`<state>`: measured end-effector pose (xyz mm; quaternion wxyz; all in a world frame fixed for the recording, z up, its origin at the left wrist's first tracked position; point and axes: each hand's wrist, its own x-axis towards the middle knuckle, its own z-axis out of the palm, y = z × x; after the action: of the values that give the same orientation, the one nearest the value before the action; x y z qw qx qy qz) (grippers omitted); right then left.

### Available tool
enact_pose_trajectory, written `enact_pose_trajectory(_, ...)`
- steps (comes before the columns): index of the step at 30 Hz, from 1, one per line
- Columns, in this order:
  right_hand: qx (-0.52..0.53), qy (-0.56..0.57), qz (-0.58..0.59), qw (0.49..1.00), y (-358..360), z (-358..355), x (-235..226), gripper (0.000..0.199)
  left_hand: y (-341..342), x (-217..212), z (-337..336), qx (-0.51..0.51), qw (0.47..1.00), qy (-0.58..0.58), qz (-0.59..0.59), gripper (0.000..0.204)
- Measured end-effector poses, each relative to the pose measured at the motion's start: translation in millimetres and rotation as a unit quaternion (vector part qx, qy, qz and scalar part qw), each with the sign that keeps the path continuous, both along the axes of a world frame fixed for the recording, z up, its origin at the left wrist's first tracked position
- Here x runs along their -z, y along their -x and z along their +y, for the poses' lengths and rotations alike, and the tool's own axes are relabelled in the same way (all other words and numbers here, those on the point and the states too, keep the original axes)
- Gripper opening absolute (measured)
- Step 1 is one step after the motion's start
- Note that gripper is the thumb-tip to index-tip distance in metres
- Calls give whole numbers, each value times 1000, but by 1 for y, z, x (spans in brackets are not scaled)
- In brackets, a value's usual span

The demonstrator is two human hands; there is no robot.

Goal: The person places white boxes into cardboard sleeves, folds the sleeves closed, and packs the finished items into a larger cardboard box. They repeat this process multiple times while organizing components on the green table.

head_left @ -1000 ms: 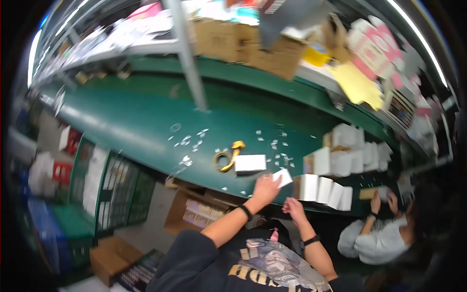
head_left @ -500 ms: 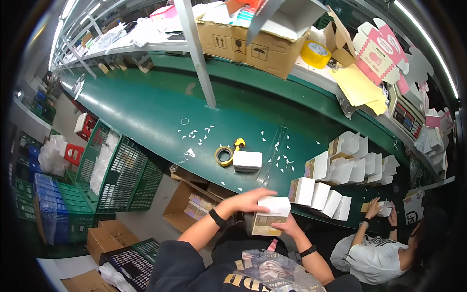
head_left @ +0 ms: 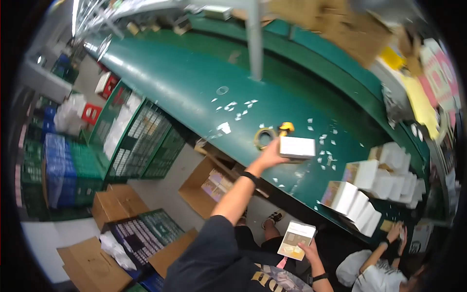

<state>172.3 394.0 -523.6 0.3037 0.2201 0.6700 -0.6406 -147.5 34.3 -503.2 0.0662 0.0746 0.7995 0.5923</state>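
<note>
A white box (head_left: pixel 297 147) lies flat on the green tabletop (head_left: pixel 194 92), close to its near edge. The left hand (head_left: pixel 270 153) is stretched out to it, fingers closed around the box's left end. Just behind the box sit a tape roll (head_left: pixel 265 137) and a small yellow dispenser (head_left: pixel 286 128), both near the hand. White paper scraps (head_left: pixel 233 109) are strewn over the tabletop around them.

The right hand (head_left: pixel 307 249) is down low by the lap, fingers clamped on a second, flattened carton (head_left: pixel 296 239) with a tan printed face, tilted and well apart from the tabletop.

To the right, rows of white boxes (head_left: pixel 362 194) stand packed together on the tabletop, some showing coloured sides. Under the tabletop an open cardboard box (head_left: pixel 206 182) rests on the floor, with green crates (head_left: pixel 141 136) stacked to its left and blue crates (head_left: pixel 56 165) beyond. At the lower right another person's hands (head_left: pixel 396 233) are raised near the tabletop's edge.
</note>
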Motion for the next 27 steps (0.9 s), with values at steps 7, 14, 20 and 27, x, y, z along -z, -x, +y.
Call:
enact_pose_trajectory(7,-104,-35,-72,991,2,-64,19,65,-139,-25,-66,-96,980,-118,131,63)
enact_pose_trajectory(14,-181,11,-187,966,-10,-151,72,71,-312,200,-253,-419,846,-253,-211,70)
enact_pose_trajectory(20,-229,-21,-186,955,-24,-168,106,63,-289,448,-315,-309,887,-177,-294,73)
enact_pose_trajectory(27,-169,-144,-272,936,-22,-97,125,50,-180,559,-264,-388,856,170,-296,69)
